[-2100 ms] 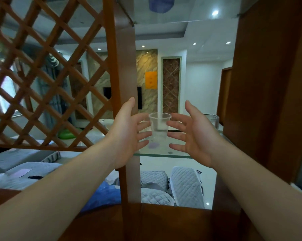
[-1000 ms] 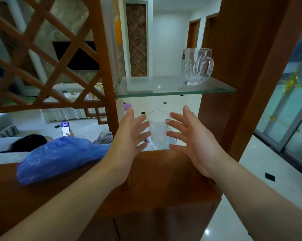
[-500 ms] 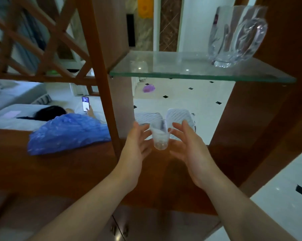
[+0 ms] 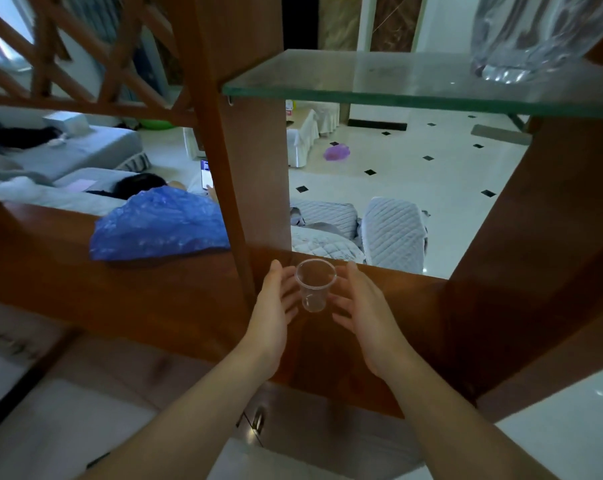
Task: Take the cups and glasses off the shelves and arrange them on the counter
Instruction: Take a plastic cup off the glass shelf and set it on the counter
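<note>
- Since 2.1 s ago: clear plastic cup [image 4: 315, 285] has come off the glass shelf [image 4: 379, 77] and down to the wooden counter [image 4: 154, 296]; both hands came down with it and the view now looks more steeply down.
- Half a second ago the cup was still above the counter; now its base sits at counter level, looks like touching the wood, but contact is hard to confirm.
- Left hand [image 4: 276, 303]: fingers straight and slightly spread, fingertips against the cup's left wall, thumb up and free.
- Right hand [image 4: 359, 303]: same pose mirrored, fingers straight and spread, tips at the cup's right wall.
- Grip: cup is pressed lightly between straight fingers of both hands, no curl round it.
- Cup is upright, mouth up, just right of the wooden post [image 4: 244, 150], near the counter's far edge.
- Glass mug [image 4: 528, 36] stands on the glass shelf at upper right, partly cut off by the frame.
- Blue plastic bag [image 4: 161, 225] lies on the counter left of the post, well apart from the cup.
- Lattice panel [image 4: 78, 57] at upper left; a person lying with a phone [image 4: 205, 174] behind the counter.
</note>
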Demonstrator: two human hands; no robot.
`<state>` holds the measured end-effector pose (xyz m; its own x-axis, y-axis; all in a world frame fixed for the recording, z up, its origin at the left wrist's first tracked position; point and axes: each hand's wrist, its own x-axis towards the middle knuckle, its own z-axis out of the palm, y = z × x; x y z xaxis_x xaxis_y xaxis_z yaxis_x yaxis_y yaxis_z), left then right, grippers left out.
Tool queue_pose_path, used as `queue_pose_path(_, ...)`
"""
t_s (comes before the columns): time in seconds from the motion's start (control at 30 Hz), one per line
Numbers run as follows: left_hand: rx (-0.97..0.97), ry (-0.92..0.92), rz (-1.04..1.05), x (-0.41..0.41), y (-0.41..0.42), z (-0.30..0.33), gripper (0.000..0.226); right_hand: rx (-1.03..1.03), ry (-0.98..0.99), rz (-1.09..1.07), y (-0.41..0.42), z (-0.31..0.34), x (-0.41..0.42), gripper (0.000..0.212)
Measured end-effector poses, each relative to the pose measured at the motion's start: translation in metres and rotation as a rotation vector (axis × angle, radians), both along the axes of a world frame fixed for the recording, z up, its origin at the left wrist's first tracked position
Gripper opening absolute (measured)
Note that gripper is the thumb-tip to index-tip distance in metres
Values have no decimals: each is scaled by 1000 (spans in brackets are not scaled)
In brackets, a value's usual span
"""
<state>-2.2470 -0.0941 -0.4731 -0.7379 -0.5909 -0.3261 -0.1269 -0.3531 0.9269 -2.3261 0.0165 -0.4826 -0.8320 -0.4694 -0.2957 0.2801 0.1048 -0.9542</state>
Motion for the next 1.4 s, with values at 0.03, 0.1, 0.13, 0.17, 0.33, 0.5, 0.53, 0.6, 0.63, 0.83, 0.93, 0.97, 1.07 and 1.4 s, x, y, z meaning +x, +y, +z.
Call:
queue_pose_path(0.03,-1,-10,2,1,2,-4,58,-1,-5,7,1,-4,0,42)
queue_pose_path(0.1,-3,-27,12,3,6,-12,58,1,-21,24,4,-12,0,38)
queue_pose_path(0.13,0,-35,21,3,8,-15,57,0,-31,29,6,-15,0,40)
queue_pose_path(0.17,6,-42,32,2,10,-18,56,1,-44,30,7,-20,0,43)
queue_pose_path(0.33,24,-55,73,2,15,-25,53,6,-82,34,8,-32,-2,50)
queue_pose_path(0.5,38,-64,97,1,15,-32,51,15,-70,65,6,-36,1,34)
queue_pose_path(0.53,38,-68,99,2,14,-33,50,16,-72,67,6,-37,2,35)
queue_pose_path(0.6,43,-71,108,3,13,-37,46,12,-68,73,6,-39,2,32)
queue_pose_path(0.63,42,-69,110,4,13,-38,44,11,-63,78,6,-39,2,32)
queue_pose_path(0.83,54,-72,89,7,14,-38,40,1,-95,87,8,-40,3,40)
queue_pose_path(0.93,57,-92,89,10,16,-35,39,11,-110,77,7,-40,6,35)
queue_pose_path(0.97,62,-95,89,11,17,-34,40,12,-113,70,7,-40,8,31)
queue_pose_path(1.07,88,-103,72,16,18,-31,54,15,-128,29,8,-42,11,32)
queue_pose_path(1.4,154,-59,69,41,5,-17,50,-33,-115,-193,21,-22,26,58)
